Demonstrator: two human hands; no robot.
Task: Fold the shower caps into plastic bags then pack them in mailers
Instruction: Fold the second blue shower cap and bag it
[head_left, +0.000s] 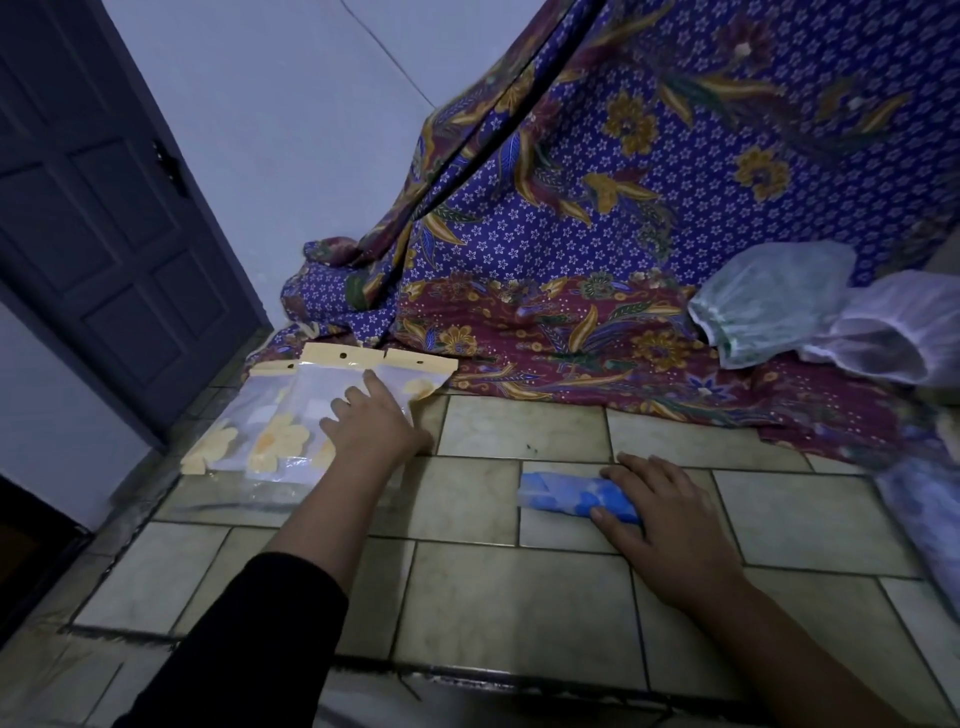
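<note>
Head view: on the tiled floor (519, 587), the right hand (670, 525) lay flat over 1 end of a folded blue shower cap (566, 498), pinning it. Thin, slippery and springy, it would likely unfold if released; gripping across its middle seemed safest. Farther left, the left hand (374, 426) pressed relaxed fingers on overlapping flower-printed plastic bags (280, 421). Beyond, 2 unfolded caps (769, 301) lay on batik cloth (597, 322); nothing stood between.

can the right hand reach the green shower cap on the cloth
Probably yes: only bare tile and cloth lie between the right hand and the green shower cap, though that hand rests on the folded blue cap.
</note>
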